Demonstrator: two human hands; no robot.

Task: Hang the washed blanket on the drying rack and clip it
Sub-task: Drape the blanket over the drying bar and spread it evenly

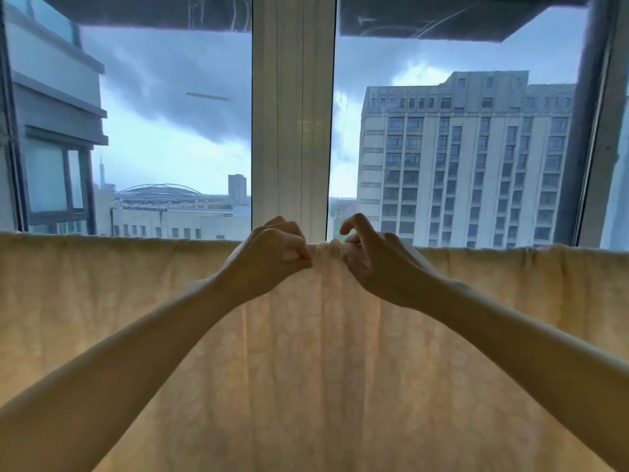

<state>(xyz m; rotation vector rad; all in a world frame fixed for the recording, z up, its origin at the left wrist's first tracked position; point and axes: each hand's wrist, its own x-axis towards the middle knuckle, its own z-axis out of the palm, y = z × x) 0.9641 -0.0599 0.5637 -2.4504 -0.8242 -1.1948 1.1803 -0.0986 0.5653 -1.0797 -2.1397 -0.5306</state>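
A pale yellow patterned blanket (316, 352) hangs across the whole view, draped over a horizontal bar that it hides completely. Its top fold runs level at about mid-height. My left hand (272, 257) pinches the top fold near the middle, fingers curled and thumb against forefinger. My right hand (371, 253) pinches the same bunched fold just to the right, its index finger raised and hooked. The cloth between the two hands is gathered into small ridges. No clip is visible.
Directly behind the blanket is a large window with a white central mullion (292, 114). A dark frame post (592, 131) stands at the right. Tall buildings and cloudy sky lie beyond the glass.
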